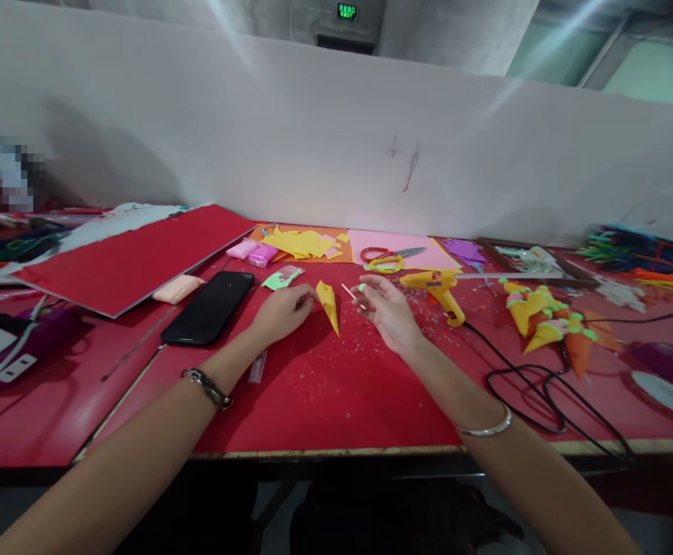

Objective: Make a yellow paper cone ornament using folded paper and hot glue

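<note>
My left hand [284, 312] has its fingers curled in, with the fingertips at the upper left edge of a yellow paper cone [328, 306]. The cone's point faces down toward me. To the right of it, my right hand [391, 312] is half closed around a thin pale stick [348, 290]. A small light green ball [362, 287] shows at those same fingers; whether it is on the stick or on a finger I cannot tell. Behind the left hand lies a bag of light green clay [282, 277].
A yellow glue gun [437, 289] with a looping black cord lies right of my right hand. Beyond are scissors [391, 257] and yellow paper scraps [301, 243]. Several decorated cones [544, 316] are grouped at right. A black phone [209, 308] and red board [145, 250] are at left.
</note>
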Action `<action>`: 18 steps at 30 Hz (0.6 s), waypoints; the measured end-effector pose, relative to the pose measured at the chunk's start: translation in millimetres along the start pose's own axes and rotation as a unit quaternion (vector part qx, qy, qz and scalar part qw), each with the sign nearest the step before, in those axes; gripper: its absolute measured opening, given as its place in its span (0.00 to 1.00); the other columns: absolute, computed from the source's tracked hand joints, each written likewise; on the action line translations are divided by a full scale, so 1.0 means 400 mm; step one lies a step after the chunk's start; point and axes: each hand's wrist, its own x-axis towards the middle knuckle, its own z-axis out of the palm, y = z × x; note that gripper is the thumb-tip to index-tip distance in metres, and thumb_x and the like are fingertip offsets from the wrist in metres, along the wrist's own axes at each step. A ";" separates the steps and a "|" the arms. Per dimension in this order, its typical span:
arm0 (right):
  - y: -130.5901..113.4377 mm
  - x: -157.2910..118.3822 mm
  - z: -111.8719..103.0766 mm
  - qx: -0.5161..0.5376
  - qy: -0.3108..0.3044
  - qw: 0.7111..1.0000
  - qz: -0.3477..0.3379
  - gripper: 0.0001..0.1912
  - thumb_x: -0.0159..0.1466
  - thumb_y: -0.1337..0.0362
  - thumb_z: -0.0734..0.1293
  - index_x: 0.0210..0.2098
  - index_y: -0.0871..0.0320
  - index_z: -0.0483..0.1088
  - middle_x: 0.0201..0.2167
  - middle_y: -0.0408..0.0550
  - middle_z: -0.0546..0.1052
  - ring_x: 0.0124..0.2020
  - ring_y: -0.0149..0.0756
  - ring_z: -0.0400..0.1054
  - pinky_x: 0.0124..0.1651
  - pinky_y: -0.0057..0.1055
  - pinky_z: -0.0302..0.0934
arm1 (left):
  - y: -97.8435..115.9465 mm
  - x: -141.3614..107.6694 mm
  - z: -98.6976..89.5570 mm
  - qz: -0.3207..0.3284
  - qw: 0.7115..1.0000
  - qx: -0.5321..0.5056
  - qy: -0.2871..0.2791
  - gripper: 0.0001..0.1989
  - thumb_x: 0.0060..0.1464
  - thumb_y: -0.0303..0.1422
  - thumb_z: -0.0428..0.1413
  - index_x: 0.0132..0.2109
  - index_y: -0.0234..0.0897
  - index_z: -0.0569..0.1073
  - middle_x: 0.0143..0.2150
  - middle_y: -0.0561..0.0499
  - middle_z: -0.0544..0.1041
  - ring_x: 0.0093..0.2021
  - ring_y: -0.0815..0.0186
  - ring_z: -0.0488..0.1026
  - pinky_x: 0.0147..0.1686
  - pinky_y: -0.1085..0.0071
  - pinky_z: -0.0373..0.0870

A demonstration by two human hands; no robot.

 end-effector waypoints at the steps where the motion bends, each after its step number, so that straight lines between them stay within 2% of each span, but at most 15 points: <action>1: 0.000 0.000 0.000 0.011 -0.006 1.000 0.001 0.11 0.52 0.61 0.65 0.36 0.55 0.66 0.30 0.41 0.73 0.28 0.25 0.67 0.29 0.24 0.60 | 0.001 0.000 0.000 0.001 1.000 -0.001 -0.001 0.11 0.52 0.29 0.43 0.36 0.36 0.69 0.27 0.51 0.72 0.25 0.70 0.65 0.27 0.75 0.58; 3: 0.000 0.000 0.001 0.021 -0.014 1.000 0.004 0.11 0.54 0.59 0.64 0.36 0.56 0.67 0.31 0.43 0.74 0.29 0.26 0.68 0.32 0.25 0.61 | 0.002 0.000 -0.001 0.001 1.000 -0.004 -0.002 0.11 0.52 0.29 0.43 0.36 0.36 0.69 0.29 0.51 0.73 0.26 0.70 0.66 0.28 0.75 0.58; 6: 0.000 -0.001 0.004 0.004 -0.006 1.000 0.011 0.10 0.52 0.59 0.65 0.31 0.58 0.67 0.25 0.42 0.72 0.25 0.25 0.66 0.31 0.25 0.61 | 0.003 0.000 -0.001 -0.002 1.000 -0.005 0.000 0.11 0.52 0.29 0.43 0.36 0.36 0.70 0.29 0.51 0.73 0.26 0.70 0.66 0.28 0.75 0.59; 10: -0.001 -0.002 0.009 0.002 0.006 1.000 0.005 0.10 0.46 0.65 0.69 0.28 0.56 0.65 0.24 0.38 0.70 0.26 0.25 0.66 0.32 0.25 0.60 | 0.004 -0.001 -0.002 0.001 1.000 -0.002 0.001 0.11 0.51 0.29 0.43 0.36 0.36 0.70 0.29 0.51 0.73 0.26 0.70 0.66 0.28 0.75 0.58; 14: -0.001 -0.002 0.009 0.019 -0.025 0.999 0.005 0.09 0.52 0.61 0.65 0.32 0.56 0.67 0.27 0.41 0.72 0.29 0.27 0.67 0.36 0.27 0.61 | 0.003 0.000 -0.001 -0.002 1.000 0.000 -0.001 0.12 0.52 0.29 0.43 0.37 0.36 0.70 0.29 0.51 0.73 0.26 0.69 0.66 0.28 0.75 0.59; 18: 0.007 0.001 0.005 -0.052 -0.016 0.998 0.004 0.10 0.53 0.57 0.64 0.30 0.58 0.67 0.23 0.41 0.71 0.26 0.26 0.65 0.32 0.27 0.60 | -0.001 0.001 -0.002 -0.008 1.000 0.013 -0.009 0.13 0.52 0.30 0.42 0.37 0.37 0.70 0.26 0.52 0.72 0.24 0.69 0.65 0.27 0.75 0.57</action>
